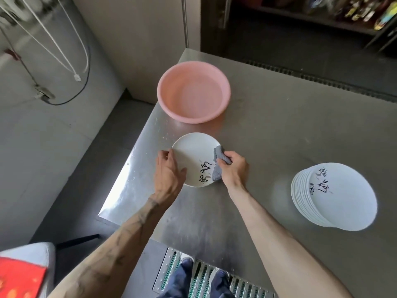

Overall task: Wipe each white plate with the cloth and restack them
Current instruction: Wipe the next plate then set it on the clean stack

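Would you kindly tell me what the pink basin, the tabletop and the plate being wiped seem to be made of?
Round pink basin: likely plastic, matt, uniformly coloured with a thin rolled rim. Grey tabletop: apparently brushed stainless steel, judging by its streaky sheen and the basin's pink reflection. White round plate with black brushwork: smooth and hard, glazed ceramic or melamine; the look leaves that open.

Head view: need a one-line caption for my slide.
Left hand grips a white plate while the right hand holds a grey cloth against it, near a pink basin.
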`<action>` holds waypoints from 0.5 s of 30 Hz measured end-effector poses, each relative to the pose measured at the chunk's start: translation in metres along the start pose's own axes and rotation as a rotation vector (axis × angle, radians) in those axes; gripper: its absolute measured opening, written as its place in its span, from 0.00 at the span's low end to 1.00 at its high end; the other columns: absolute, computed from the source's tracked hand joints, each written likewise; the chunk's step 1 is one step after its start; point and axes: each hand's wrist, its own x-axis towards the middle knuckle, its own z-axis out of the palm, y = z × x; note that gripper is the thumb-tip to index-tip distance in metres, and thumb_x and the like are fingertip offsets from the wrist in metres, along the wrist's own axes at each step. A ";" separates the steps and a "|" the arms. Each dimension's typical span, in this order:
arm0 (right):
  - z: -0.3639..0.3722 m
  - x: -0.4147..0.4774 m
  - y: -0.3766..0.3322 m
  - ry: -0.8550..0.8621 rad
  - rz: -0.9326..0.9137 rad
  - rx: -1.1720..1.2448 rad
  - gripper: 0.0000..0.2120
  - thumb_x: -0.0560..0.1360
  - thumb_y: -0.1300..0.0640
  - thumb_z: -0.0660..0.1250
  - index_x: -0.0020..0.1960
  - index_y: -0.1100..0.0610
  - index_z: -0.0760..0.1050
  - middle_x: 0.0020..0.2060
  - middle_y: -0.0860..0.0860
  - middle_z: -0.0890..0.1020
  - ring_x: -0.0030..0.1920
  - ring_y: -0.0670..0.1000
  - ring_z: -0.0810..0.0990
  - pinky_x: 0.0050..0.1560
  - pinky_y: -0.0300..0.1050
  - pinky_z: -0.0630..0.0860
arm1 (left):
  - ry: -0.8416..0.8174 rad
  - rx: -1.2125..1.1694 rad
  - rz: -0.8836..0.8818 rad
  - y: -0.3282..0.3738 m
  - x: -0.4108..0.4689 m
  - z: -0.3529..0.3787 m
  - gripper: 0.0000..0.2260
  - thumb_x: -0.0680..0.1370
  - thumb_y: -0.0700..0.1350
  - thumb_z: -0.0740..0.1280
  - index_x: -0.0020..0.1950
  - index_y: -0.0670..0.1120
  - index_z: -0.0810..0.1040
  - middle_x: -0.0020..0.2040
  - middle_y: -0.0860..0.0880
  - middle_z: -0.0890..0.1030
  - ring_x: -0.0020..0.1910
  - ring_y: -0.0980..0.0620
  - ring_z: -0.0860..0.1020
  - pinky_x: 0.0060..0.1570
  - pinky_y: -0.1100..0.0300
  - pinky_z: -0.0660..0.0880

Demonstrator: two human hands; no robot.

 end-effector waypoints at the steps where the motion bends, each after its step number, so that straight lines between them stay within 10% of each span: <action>1: -0.001 -0.001 0.000 0.001 0.020 0.028 0.08 0.73 0.61 0.73 0.50 0.54 0.84 0.39 0.48 0.85 0.40 0.49 0.80 0.41 0.39 0.72 | 0.006 -0.020 0.000 0.001 -0.001 -0.001 0.26 0.72 0.40 0.74 0.69 0.41 0.72 0.59 0.43 0.69 0.58 0.43 0.69 0.49 0.51 0.74; 15: -0.124 -0.064 0.107 0.267 0.201 0.155 0.14 0.73 0.61 0.74 0.37 0.43 0.79 0.33 0.35 0.83 0.35 0.35 0.80 0.37 0.26 0.72 | -0.220 -0.071 0.205 0.077 -0.093 0.089 0.51 0.64 0.49 0.83 0.80 0.41 0.59 0.70 0.42 0.64 0.68 0.41 0.65 0.63 0.45 0.75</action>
